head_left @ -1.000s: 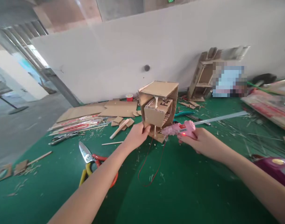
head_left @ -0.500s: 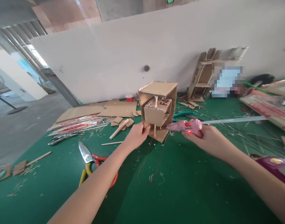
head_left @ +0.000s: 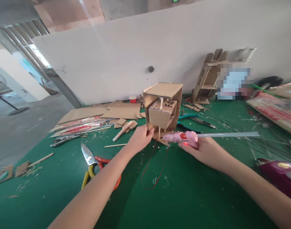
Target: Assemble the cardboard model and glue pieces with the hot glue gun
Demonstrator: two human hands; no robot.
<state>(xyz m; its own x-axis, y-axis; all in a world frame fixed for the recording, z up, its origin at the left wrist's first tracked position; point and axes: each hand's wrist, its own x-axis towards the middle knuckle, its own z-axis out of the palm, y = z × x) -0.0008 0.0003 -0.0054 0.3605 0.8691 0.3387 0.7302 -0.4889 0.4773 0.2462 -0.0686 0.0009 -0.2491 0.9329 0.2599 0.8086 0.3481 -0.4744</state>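
A cardboard box frame [head_left: 165, 90] stands upright on the green table, with a smaller cardboard box [head_left: 159, 117] held inside it on a thin stick. My left hand [head_left: 141, 139] is closed on the lower left edge of the frame, thumb at the front. My right hand [head_left: 208, 152] grips a pink hot glue gun [head_left: 181, 137] with its red light on; a long clear glue stick [head_left: 231, 135] juts from the back. The gun's nozzle points left at the frame's base, close to the stick's lower end; whether it touches is unclear. A red wire [head_left: 145, 171] loops from the base onto the table.
Red-and-yellow-handled shears [head_left: 89, 159] lie beside my left forearm. Cardboard sheets [head_left: 123, 110], wooden sticks and pliers [head_left: 64, 140] are at the left. Teal-handled pliers [head_left: 188, 116] rest behind the gun. A taller cardboard structure [head_left: 205, 82] leans by the wall; a purple object [head_left: 279, 175] sits right.
The glue gun moved slightly right and up, then came back left and lower, its nozzle now in front of the frame's base. My left hand keeps its hold.
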